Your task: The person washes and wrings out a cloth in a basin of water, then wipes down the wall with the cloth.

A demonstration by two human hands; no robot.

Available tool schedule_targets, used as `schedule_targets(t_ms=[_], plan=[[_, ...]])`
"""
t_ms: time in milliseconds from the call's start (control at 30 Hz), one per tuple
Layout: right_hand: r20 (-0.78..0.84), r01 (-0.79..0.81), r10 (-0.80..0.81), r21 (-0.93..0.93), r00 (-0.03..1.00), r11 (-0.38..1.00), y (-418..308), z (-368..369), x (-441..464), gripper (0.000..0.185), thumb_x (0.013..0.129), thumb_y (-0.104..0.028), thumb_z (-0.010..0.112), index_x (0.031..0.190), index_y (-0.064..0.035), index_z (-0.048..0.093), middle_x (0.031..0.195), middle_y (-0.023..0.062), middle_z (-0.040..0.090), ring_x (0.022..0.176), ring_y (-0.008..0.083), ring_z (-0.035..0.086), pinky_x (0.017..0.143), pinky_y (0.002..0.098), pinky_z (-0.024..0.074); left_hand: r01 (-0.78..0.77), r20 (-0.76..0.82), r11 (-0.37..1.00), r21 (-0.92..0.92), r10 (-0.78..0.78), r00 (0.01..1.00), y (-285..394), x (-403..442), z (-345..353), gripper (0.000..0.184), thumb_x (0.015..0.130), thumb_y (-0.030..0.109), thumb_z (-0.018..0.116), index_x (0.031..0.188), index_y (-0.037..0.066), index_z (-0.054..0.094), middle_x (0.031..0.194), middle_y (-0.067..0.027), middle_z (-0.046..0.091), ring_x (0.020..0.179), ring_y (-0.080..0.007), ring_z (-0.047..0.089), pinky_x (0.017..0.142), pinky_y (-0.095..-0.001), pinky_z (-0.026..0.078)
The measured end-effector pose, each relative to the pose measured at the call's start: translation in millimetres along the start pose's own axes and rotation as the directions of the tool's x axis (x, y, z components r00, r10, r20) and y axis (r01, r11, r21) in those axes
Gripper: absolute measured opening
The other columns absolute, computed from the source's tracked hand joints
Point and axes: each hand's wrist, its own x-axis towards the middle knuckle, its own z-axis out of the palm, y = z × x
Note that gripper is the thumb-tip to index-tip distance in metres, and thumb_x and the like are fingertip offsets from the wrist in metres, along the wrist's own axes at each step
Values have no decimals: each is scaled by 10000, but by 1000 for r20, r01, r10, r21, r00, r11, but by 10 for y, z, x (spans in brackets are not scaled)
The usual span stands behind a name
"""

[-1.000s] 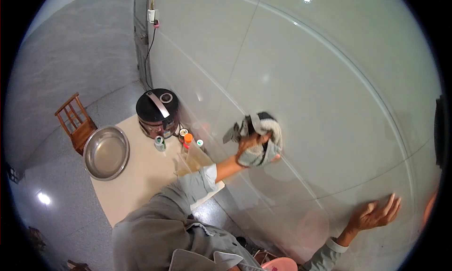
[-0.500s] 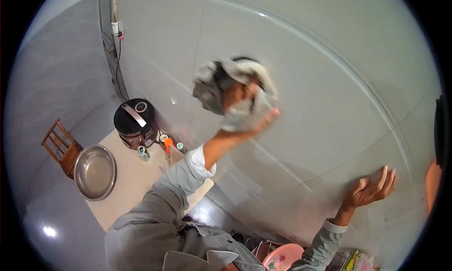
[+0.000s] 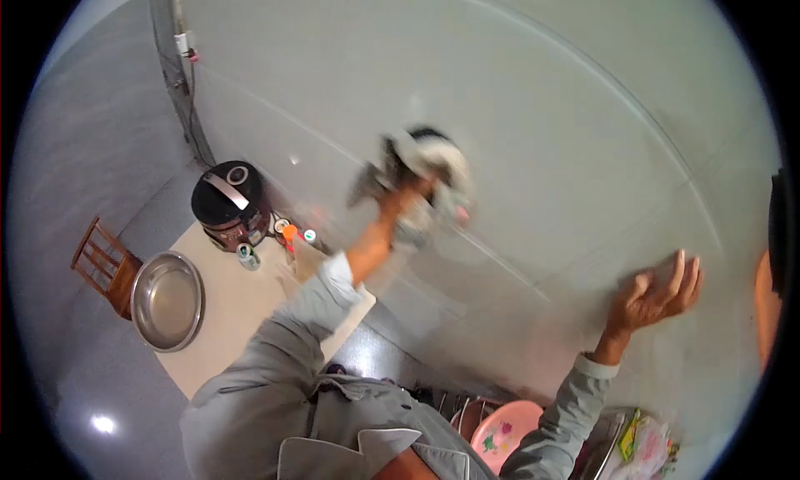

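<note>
My left hand is closed on a bunched grey and white cloth, pressed against the pale tiled wall; both are blurred by motion. Dark patches show in the cloth's folds. To the right and lower, my right hand rests against the same wall with fingers spread and pointing up, holding nothing.
On the left, a beige table bears a black rice cooker, a can, small bottles and a steel basin. A wooden chair stands beyond. Low down are a pink basin and plastic bags.
My left hand and the cloth have swept up the wall, then slightly down. The view has shifted, showing more of the pink basin. My right hand stays at the wall with fingers spread.
</note>
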Motion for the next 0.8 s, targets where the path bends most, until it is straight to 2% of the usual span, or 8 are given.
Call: schedule_targets(t_ms=[133, 167, 267, 433, 567, 633, 700, 800], plan=[[-18, -6, 6, 5, 1000, 1000, -14, 17, -4, 482, 831, -131, 503, 1310, -107, 543, 1357, 123, 469, 1293, 330, 402, 1087, 474, 295, -283, -369, 720, 634, 603, 707, 264, 409, -490, 653, 860, 413, 640, 1308, -12, 429, 1162, -191, 492, 1148, -372, 467, 988, -481, 361], [-27, -2, 3, 13, 1000, 1000, -18, 17, -4, 491, 821, -133, 504, 1309, -108, 544, 1360, 123, 467, 1293, 328, 402, 1084, 479, 297, -191, -423, 822, 537, 457, 782, 134, 420, -565, 758, 938, 341, 575, 1477, -48, 211, 1457, -197, 336, 1364, -334, 287, 1151, -440, 179], [-21, -20, 20, 2, 1000, 1000, 9, 29, -26, 524, 786, -120, 505, 1308, -111, 546, 1367, 118, 464, 1302, 330, 390, 1083, 483, 296, -218, -433, 824, 523, 478, 764, -73, 295, -367, 782, 930, 348, 585, 1473, -65, 203, 1489, -225, 292, 1397, -368, 236, 1160, -462, 148], [-19, -40, 40, -11, 999, 999, -5, 16, -45, 526, 764, -101, 512, 1286, -114, 572, 1367, 106, 472, 1293, 328, 397, 1088, 472, 299, -331, -54, 637, 696, 506, 861, -347, -599, 535, 815, 831, 474, 672, 1417, 14, 343, 1344, -223, 428, 1250, -415, 402, 1042, -499, 334], [-40, -45, 46, 25, 998, 999, -18, 41, -16, 518, 769, -108, 518, 1284, -111, 578, 1360, 107, 483, 1289, 315, 406, 1089, 457, 303, -201, 375, 857, 474, 10, 927, -1020, -1351, 1074, 530, 942, 411, 553, 1429, 245, 426, 1388, -82, 512, 1268, -326, 481, 1062, -441, 388], [-65, 23, -20, 51, 998, 998, 28, 37, -14, 475, 810, -146, 526, 1280, -110, 583, 1351, 106, 494, 1287, 307, 415, 1089, 450, 304, -605, 434, 223, 765, 515, 739, -1337, -1496, 1077, 506, 946, 480, 495, 1434, 361, 430, 1462, -60, 441, 1325, -286, 441, 1119, -424, 338], [-65, 13, -7, 85, 998, 996, 24, 11, -15, 440, 858, -182, 517, 1288, -111, 577, 1349, 105, 497, 1284, 309, 420, 1090, 452, 305, -600, 410, 186, 778, 572, 710, -1399, -1377, 984, 509, 946, 483, 508, 1434, 354, 437, 1472, -58, 431, 1347, -274, 418, 1135, -415, 317], [-32, 46, -46, -4, 998, 999, 53, 20, -25, 423, 891, -180, 493, 1302, -112, 566, 1362, 110, 492, 1289, 304, 420, 1091, 440, 308, 15, 327, 977, 214, -87, 941, -1051, -1044, 515, 551, 949, 428, 563, 1424, 183, 428, 1405, -81, 488, 1306, -254, 445, 1082, -416, 382]])
